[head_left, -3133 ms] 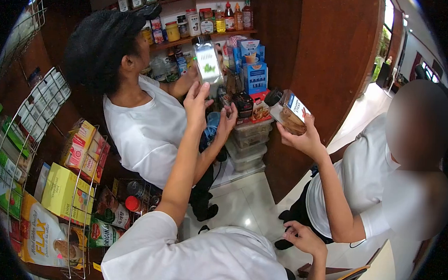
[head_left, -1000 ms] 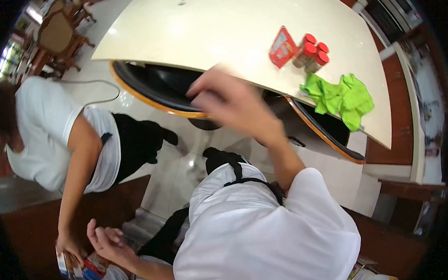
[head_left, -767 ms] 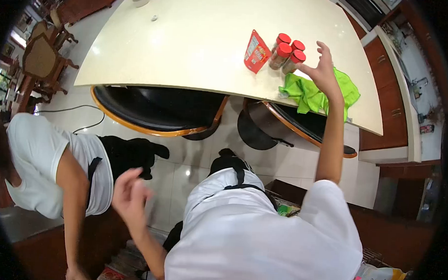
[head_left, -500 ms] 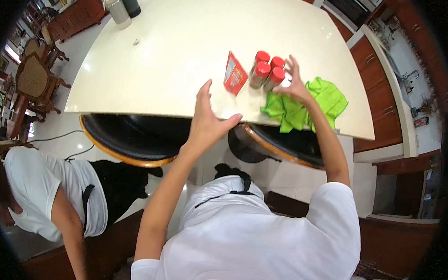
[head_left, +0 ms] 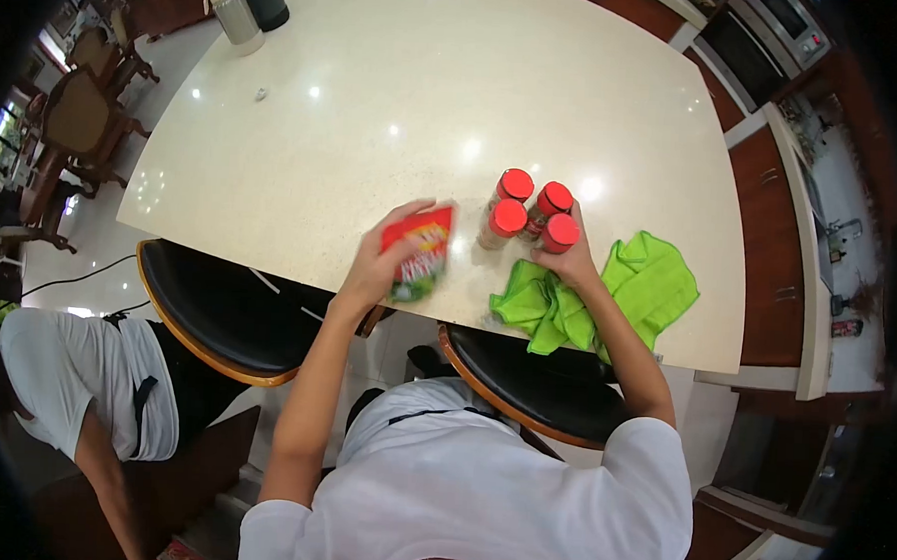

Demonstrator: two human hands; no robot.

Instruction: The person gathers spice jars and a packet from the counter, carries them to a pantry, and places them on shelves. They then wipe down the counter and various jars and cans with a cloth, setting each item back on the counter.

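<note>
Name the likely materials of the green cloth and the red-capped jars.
Green cloth: soft, matte fabric, perhaps microfibre; it lies in limp folds.
Jars: clear glass or plastic; their contents show through. Caps: probably smooth plastic, evenly red.

red packet (head_left: 428,241) now in the left hand (head_left: 371,269), right hand (head_left: 572,263) now around a red-capped jar (head_left: 561,233)

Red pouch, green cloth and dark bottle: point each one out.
Red pouch (head_left: 428,241): head view, on its printed front.
Green cloth (head_left: 654,284): head view, on its right-hand part.
Dark bottle (head_left: 264,2): head view, on its side.
</note>
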